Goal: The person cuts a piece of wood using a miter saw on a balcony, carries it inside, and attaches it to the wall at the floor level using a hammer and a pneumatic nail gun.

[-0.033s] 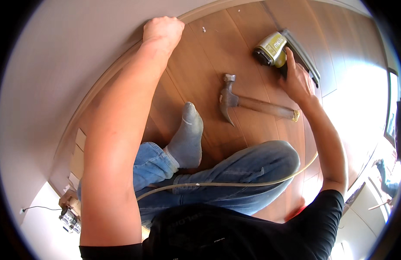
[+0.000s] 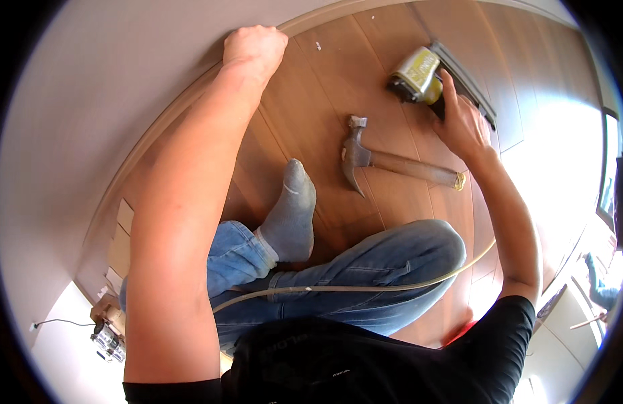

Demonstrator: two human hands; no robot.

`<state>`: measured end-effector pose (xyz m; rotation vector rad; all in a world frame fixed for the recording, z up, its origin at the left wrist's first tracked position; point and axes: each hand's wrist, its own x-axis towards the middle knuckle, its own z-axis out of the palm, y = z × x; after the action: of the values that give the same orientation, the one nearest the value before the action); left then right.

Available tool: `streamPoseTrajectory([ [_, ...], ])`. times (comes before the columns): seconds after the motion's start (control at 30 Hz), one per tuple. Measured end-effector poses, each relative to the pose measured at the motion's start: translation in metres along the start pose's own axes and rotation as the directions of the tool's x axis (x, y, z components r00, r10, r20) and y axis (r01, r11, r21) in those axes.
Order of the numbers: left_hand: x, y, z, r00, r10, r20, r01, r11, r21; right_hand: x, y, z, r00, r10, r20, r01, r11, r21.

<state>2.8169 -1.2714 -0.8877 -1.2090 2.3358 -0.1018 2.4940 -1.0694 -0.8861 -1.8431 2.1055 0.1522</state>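
Note:
Up by the wall, my left hand [image 2: 256,50] is closed in a fist against the wooden baseboard [image 2: 311,18]; its curled fingers hide whatever may be in them. At the upper right my right hand [image 2: 465,126] grips a green and black nail gun [image 2: 419,73] by its handle, the index finger stretched along it. The gun's body is slightly blurred, and its long dark magazine [image 2: 467,84] lies on the far side of my hand. Between my arms a claw hammer [image 2: 405,163] rests on the floor, claw toward me and wooden handle pointing right.
A pale hose [image 2: 365,288] runs across my jeans [image 2: 372,259]. My socked foot [image 2: 292,209] is on the wood floor [image 2: 325,87], near the hammer. Small white scraps [image 2: 318,46] lie near the baseboard. A metal-bodied tool [image 2: 108,342] with a cord sits lower left.
The nail gun has turned and shifted slightly to the left in my right hand's grip. My left hand stays at the baseboard, and the hammer has not moved.

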Motion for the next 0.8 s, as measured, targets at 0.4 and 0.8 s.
streamPoseTrajectory([
  [0.4,-0.007,-0.001,-0.003,0.999,0.010,-0.051,-0.013,0.999,-0.048,0.052,-0.105,0.002,0.877,-0.470,-0.097,0.451,0.877,-0.166],
  [0.8,-0.008,0.000,-0.006,0.999,-0.001,-0.045,-0.001,1.000,-0.032,0.056,-0.103,0.009,0.839,-0.522,-0.155,0.499,0.851,-0.164],
])
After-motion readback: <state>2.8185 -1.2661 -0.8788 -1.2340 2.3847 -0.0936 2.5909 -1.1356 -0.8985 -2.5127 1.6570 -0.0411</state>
